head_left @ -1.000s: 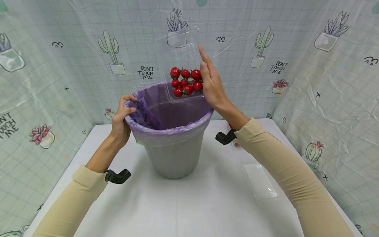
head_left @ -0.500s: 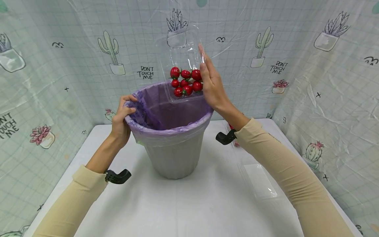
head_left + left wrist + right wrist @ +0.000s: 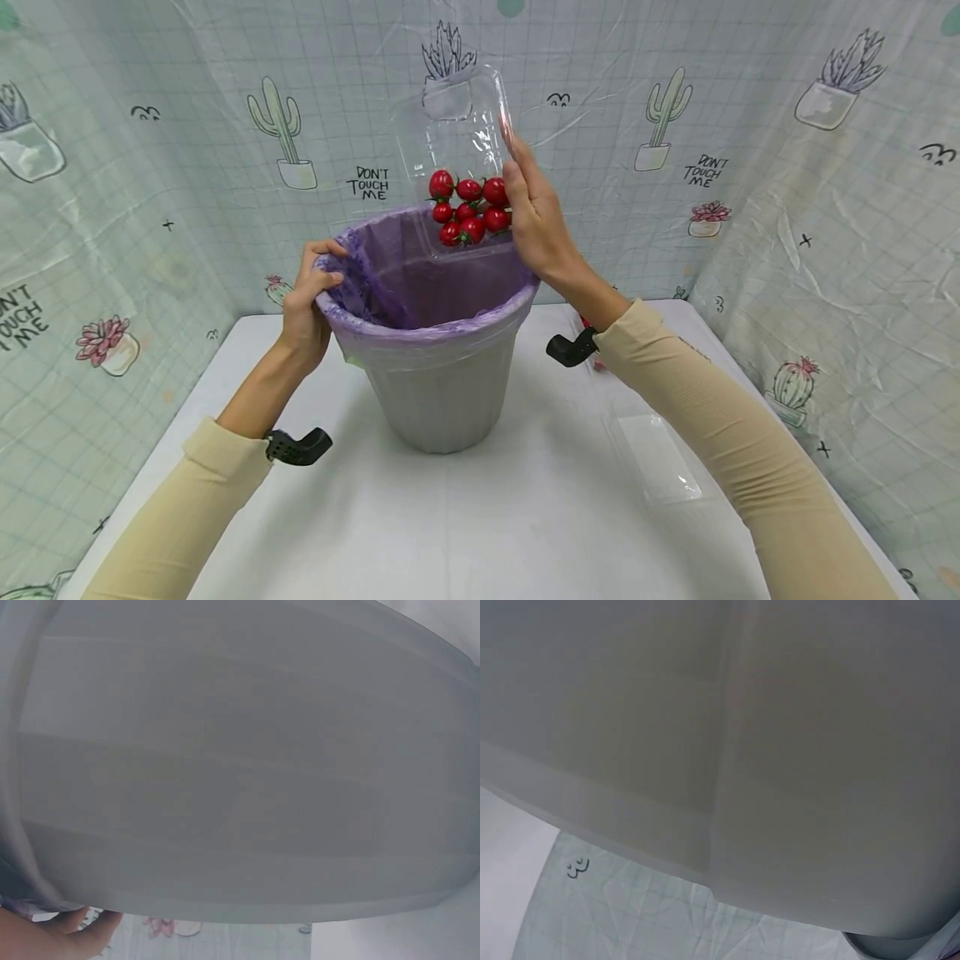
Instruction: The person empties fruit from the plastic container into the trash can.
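Note:
In the head view a light grey bin [image 3: 435, 400], lined with a purple plastic bag [image 3: 450, 333], stands on the white table. My left hand [image 3: 306, 300] grips its left rim, fingers and thumb curled over the bag's edge. Above the mouth of the bin, my right hand [image 3: 542, 212] holds a clear plastic tray [image 3: 457, 137] by its right side. The tray is tilted up steeply, and several red cherry tomatoes [image 3: 468, 210] are gathered in its lower part. The bin's wall [image 3: 240, 765] fills most of the left wrist view, with some left fingers [image 3: 94, 934] at the lower left corner.
To the right on the table [image 3: 450, 533] lies another clear plastic piece [image 3: 660, 458], flat. Behind the right forearm, a pack with red contents [image 3: 598, 363] shows in part. A curtain [image 3: 585, 50] printed with cacti surrounds the table on three sides.
The clear tray has tilted slightly in the right hand, and the tomatoes have shifted a touch to the left. The left hand and the bin stay where they were.

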Tool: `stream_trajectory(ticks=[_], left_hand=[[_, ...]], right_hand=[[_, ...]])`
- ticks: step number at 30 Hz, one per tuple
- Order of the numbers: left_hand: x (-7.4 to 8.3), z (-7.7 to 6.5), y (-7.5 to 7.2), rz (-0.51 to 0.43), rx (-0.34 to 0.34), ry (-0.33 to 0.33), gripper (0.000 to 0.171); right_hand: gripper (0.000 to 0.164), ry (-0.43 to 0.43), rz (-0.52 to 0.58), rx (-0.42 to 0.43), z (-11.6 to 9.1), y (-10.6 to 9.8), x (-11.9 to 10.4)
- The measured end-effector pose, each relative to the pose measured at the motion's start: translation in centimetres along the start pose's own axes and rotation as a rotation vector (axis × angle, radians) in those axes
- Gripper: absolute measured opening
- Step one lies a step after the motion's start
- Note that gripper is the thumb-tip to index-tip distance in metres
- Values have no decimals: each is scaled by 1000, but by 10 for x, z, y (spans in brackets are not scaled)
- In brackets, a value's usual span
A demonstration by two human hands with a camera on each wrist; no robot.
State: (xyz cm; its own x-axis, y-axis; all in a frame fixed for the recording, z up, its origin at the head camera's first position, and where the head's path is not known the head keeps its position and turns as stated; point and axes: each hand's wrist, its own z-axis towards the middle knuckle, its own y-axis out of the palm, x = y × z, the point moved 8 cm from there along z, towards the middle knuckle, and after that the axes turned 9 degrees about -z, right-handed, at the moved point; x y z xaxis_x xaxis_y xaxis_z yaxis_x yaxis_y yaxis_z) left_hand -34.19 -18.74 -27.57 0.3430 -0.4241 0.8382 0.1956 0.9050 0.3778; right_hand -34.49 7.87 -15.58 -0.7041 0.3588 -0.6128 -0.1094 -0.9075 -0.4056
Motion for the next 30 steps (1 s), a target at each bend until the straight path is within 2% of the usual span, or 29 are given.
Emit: stream_trajectory(ticks=[15, 20, 30], left_hand=[[1, 0, 0, 7, -1, 3, 31], [1, 1, 1, 4, -1, 2, 30], [1, 0, 0, 19, -3, -1, 31]], right_hand=[[54, -19, -6, -3, 0, 0, -2], [54, 0, 27, -14, 0, 1, 1], [53, 16, 12, -15, 0, 2, 4]])
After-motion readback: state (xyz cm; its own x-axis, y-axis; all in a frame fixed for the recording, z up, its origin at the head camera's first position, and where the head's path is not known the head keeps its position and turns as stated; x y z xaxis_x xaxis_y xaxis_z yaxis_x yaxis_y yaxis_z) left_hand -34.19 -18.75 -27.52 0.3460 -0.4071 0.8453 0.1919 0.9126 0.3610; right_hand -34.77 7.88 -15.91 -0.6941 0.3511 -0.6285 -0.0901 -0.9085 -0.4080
